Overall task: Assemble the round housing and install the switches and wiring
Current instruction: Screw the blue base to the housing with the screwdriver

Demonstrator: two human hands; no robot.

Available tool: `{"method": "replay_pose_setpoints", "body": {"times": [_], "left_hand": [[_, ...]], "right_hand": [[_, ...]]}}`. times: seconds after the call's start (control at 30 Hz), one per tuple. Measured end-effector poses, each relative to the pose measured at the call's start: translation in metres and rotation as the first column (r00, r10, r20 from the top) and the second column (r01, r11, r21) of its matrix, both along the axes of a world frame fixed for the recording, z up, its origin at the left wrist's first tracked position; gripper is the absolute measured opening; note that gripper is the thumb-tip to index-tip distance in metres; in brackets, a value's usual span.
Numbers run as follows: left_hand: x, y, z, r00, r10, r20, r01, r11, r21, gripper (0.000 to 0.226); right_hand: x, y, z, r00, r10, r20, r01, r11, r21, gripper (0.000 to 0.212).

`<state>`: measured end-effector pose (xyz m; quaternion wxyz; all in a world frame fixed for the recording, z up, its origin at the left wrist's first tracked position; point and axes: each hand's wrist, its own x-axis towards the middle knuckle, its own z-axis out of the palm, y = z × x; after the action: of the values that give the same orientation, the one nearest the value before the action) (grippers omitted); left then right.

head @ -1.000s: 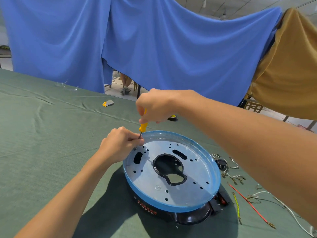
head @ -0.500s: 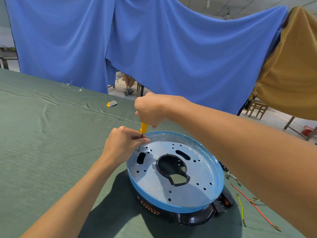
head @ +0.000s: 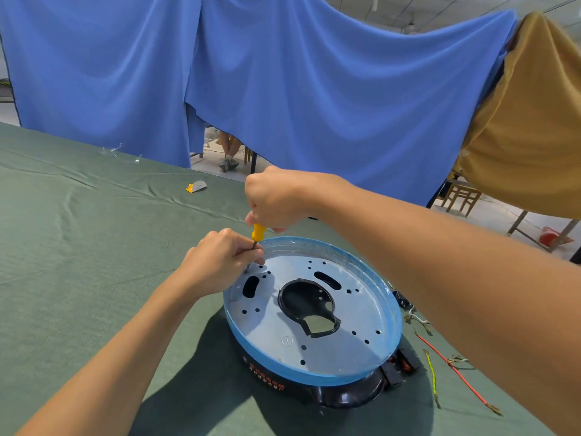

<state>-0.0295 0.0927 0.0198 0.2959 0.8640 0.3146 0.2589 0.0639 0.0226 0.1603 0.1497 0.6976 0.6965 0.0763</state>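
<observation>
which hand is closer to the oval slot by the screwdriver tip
Left. The left hand pinches the shaft of the screwdriver right beside the slot; the right hand grips its handle above, farther from the slot.

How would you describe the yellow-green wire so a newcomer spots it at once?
Find the round housing on the green cloth, then look to its right. The yellow-green wire is the short one beside the longer red wire, lying between it and the housing.
</observation>
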Motion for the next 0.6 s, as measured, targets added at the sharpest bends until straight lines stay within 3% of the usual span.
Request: {"method": "replay_pose_setpoints", "body": {"times": [0.07, 0.2, 0.3, 0.4, 0.5, 0.6], "left_hand": [[0.000, -0.002, 0.001, 1.000, 0.014, 0.002, -0.014, 1.000, 0.019, 0.021], [0.004, -0.009, 0.003, 0.976, 0.082, 0.200, -0.079, 0.997, -0.023, 0.007], [0.006, -0.011, 0.003, 0.978, 0.121, 0.171, -0.123, 0.992, 0.002, 0.007], [0.006, -0.011, 0.003, 0.987, 0.126, 0.101, -0.130, 0.991, 0.033, 0.013], [0.006, -0.009, 0.004, 0.989, 0.111, 0.093, -0.116, 0.992, 0.046, 0.018], [0.004, -0.005, 0.003, 0.991, 0.054, 0.119, -0.058, 0.998, 0.031, 0.020]], "right_hand": [[0.001, 0.001, -0.001, 0.998, -0.053, -0.036, 0.052, 0.998, -0.041, 0.033], [0.004, -0.003, -0.004, 0.989, -0.132, -0.069, 0.127, 0.990, -0.065, 0.035], [0.011, -0.005, -0.008, 0.968, -0.194, -0.157, 0.189, 0.981, -0.052, 0.038], [0.011, -0.009, -0.002, 0.977, -0.129, -0.169, 0.134, 0.991, 0.021, 0.037], [0.007, -0.013, 0.010, 0.984, -0.036, -0.176, 0.037, 0.999, 0.004, 0.005], [0.007, -0.012, 0.013, 0.990, -0.018, -0.137, 0.017, 1.000, -0.004, 0.013]]}}
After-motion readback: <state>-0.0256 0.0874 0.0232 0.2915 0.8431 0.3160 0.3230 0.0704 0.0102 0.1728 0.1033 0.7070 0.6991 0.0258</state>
